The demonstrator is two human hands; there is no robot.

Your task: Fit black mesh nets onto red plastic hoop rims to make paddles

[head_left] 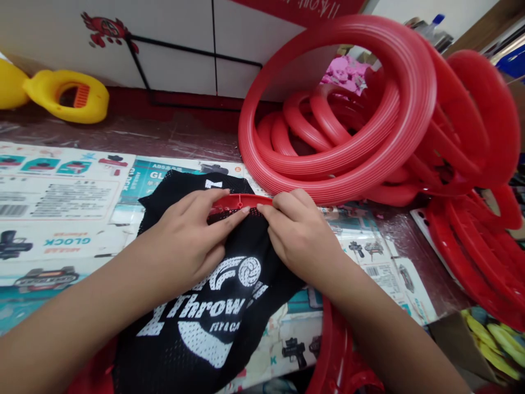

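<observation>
A black mesh cloth (pixel 229 334) with white printed lettering and a ball picture lies draped in front of me. A red plastic rim (pixel 241 201), with a small rib on its inner side, shows at the cloth's upper part between my hands. My left hand (pixel 197 230) grips the rim and the cloth edge, its thumb pointing right along that edge. From the other side my right hand (pixel 301 235) pinches the same edge against the rim, its fingertips close to my left thumb. My fingers and the cloth hide much of the rim.
Large red ribbed rings (pixel 414 109) are piled at the back right, more red plastic parts (pixel 471 246) beside them. Yellow plastic pieces (pixel 88 112) lie at the back left. Printed cardboard (pixel 61 219) covers the table before a white box (pixel 176 22). Another red part (pixel 328 350) is by my right forearm.
</observation>
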